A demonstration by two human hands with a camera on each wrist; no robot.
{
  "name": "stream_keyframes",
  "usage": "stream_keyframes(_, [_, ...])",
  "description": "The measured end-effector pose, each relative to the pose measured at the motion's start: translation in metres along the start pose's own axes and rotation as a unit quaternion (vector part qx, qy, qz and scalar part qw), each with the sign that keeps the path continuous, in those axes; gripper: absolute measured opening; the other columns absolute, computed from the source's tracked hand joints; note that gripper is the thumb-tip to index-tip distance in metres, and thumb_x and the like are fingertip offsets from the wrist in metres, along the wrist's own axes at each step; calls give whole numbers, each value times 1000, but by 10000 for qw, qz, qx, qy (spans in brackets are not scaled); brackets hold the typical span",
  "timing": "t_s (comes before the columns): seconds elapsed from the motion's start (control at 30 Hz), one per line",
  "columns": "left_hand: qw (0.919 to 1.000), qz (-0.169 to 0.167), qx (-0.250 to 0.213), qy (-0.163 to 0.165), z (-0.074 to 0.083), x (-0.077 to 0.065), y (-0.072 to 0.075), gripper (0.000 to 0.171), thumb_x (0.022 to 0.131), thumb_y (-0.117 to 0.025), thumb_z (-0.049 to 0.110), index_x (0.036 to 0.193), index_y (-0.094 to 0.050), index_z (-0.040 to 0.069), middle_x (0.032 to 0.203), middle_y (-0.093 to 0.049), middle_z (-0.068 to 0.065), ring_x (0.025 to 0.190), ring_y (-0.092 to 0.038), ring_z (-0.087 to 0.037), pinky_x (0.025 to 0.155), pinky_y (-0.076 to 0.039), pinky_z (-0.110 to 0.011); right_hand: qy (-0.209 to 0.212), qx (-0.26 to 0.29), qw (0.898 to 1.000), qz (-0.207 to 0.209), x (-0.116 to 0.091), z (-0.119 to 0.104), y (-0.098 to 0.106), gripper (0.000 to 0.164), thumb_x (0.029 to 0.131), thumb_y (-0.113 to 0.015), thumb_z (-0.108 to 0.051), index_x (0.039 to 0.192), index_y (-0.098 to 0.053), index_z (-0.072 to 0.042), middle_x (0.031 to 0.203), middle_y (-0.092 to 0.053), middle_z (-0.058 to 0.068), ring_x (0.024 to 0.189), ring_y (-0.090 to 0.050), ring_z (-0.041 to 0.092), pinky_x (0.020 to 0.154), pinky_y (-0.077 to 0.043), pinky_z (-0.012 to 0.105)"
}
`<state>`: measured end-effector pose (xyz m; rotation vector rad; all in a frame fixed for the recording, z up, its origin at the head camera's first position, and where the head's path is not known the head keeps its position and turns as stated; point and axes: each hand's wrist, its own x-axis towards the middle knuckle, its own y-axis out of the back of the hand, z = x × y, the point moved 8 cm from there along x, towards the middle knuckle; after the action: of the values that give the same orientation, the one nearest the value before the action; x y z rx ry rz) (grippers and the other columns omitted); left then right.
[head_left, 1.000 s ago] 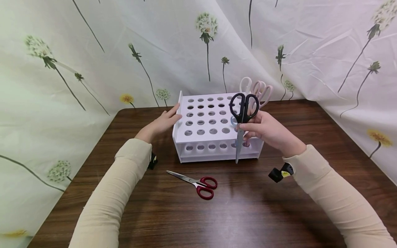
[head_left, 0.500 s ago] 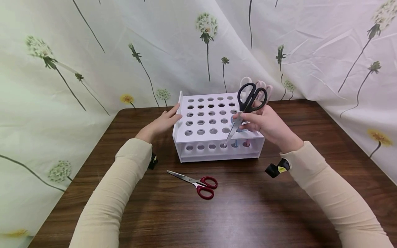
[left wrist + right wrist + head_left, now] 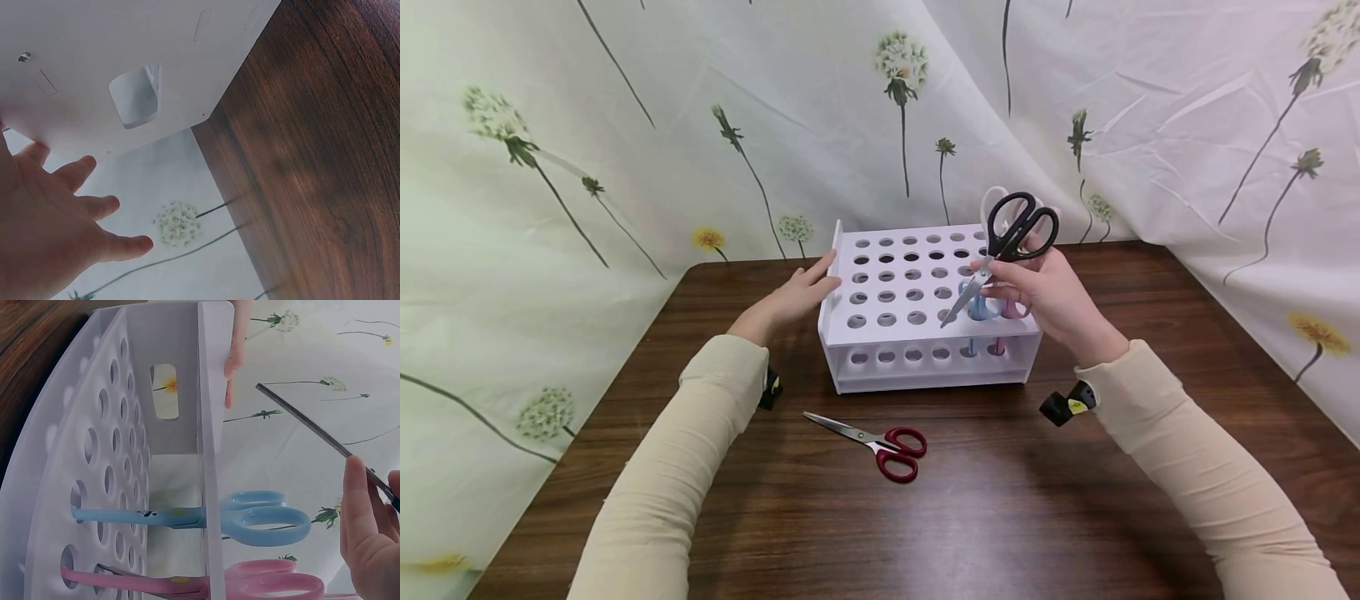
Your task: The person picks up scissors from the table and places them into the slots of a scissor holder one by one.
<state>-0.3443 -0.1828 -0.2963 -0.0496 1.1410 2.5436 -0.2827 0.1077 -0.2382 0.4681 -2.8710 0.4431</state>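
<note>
My right hand [image 3: 1054, 297] pinches black-handled scissors [image 3: 1006, 247] near the pivot, above the right part of a white holed rack [image 3: 880, 336]. The handles are up and the closed blades slant down to the left, clear of the rack in the right wrist view. Below them, blue scissors [image 3: 232, 525] and pink scissors [image 3: 237, 584] stand in front-row holes, blades down. My left hand [image 3: 792, 298] rests its fingers against the rack's left side panel [image 3: 181, 69], fingers spread. Red-handled scissors [image 3: 859, 435] lie on the table in front of the rack.
White scissors handles [image 3: 984, 208] stick up at the rack's back right; other handles there are mostly hidden by my right hand. A dandelion-print cloth [image 3: 820, 125] hangs behind the brown wooden table [image 3: 985, 500].
My right hand has raised the black scissors up and a little right. Their blades have swung from nearly vertical to slanting left. The left hand, rack and red scissors have stayed put.
</note>
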Motion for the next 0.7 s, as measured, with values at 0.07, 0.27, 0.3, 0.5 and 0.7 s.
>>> stream_keyframes(0.07, [10000,-4,-16,20,0,0,0,61,97,-31,47,148,-1,35,153,-4,-3,136,15,-28,103,-1,-58,47,5,10000,33,0,0,1,21,90,-54,4,108,-47,-4,92,-68,13,80,-65,22,75,-51,32])
stream_keyframes(0.27, [9999,-24,-29,93,0,-2,0,60,97,-31,48,147,-1,37,153,-3,-4,136,15,-28,103,-1,-59,157,-77,9998,90,2,1,3,20,89,-54,5,108,-50,-3,91,-68,11,85,-65,21,77,-51,33])
stream_keyframes(0.3, [9999,-23,-35,100,0,-2,0,60,97,-30,48,147,-1,38,153,-3,-4,136,15,-28,103,-1,-59,172,-128,9997,110,2,1,4,22,89,-55,5,109,-50,-3,93,-67,12,87,-65,22,77,-51,33])
stream_keyframes(0.5, [9998,-29,-72,171,-1,-3,-1,59,97,-31,49,147,0,40,153,-2,-5,136,14,-29,103,-3,-59,151,-463,9987,145,3,2,5,32,88,-58,3,119,-49,-1,101,-65,17,95,-62,25,79,-50,35])
stream_keyframes(0.7, [9999,-39,15,146,-1,-2,-1,60,96,-30,50,147,1,39,153,-1,-6,136,14,-30,103,-2,-60,143,-632,9979,-47,5,4,3,24,90,-55,2,113,-51,-1,96,-67,12,94,-62,21,83,-47,37])
